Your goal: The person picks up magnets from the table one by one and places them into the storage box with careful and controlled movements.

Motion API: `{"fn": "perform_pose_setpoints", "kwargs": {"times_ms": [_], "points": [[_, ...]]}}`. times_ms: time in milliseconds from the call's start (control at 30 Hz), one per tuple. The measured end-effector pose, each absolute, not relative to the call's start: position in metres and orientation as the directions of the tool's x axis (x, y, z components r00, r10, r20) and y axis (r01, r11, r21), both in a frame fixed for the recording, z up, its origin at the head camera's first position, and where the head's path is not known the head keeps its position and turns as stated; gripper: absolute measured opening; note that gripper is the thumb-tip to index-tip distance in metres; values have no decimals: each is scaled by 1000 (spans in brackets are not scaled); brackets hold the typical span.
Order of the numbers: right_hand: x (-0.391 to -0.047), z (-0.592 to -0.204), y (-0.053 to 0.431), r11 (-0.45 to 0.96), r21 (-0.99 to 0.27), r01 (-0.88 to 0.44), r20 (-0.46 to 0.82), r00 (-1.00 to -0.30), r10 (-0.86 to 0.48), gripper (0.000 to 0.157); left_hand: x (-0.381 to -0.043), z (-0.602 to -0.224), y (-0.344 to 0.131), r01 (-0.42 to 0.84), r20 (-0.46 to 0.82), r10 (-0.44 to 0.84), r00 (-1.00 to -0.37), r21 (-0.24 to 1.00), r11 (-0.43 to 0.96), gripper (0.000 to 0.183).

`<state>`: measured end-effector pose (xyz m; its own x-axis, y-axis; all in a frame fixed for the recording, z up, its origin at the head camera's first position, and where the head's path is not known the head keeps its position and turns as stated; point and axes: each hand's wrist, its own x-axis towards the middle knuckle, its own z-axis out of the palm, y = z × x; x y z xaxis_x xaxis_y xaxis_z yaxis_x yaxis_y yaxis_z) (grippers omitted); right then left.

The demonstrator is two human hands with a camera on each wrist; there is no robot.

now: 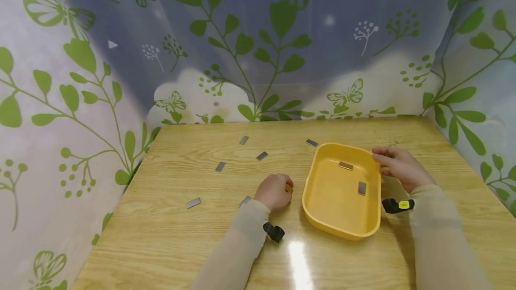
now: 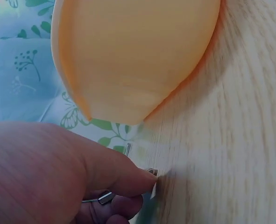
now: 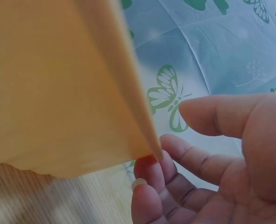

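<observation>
Tray [image 1: 330,205], yellow, sits on the wooden table [image 1: 161,245] before you, two metal pieces lying within: one near the far wall [image 1: 345,165], one toward the right wall [image 1: 362,188]. Your left hand [image 1: 275,192] is left of it, low over the tabletop, pinching a small block [image 1: 289,188], mostly hidden by your fingers; the tray's left wall stands between this hand and the tray's interior. Your right hand [image 1: 401,167] touches the right rim with its fingers, thumb apart. One loose piece [image 1: 244,201] is partly covered by your left sleeve [image 1: 238,240]. Another [image 1: 311,142] lies just beside the tray's far left corner; four more are scattered farther left, apart from each other. Patterned curtain [image 1: 282,57] backs the table
</observation>
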<state>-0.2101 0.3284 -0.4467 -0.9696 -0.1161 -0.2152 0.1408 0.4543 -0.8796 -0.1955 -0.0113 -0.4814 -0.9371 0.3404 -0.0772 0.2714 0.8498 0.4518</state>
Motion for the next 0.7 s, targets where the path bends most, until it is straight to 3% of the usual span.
{"fn": "perform_pose_setpoints", "kwargs": {"times_ms": [700], "points": [[-208, -446, 327, 446, -883, 149, -219, -969, -111, 65, -194, -479, -12, 332, 30, 344, -938, 353, 875, 13]]}}
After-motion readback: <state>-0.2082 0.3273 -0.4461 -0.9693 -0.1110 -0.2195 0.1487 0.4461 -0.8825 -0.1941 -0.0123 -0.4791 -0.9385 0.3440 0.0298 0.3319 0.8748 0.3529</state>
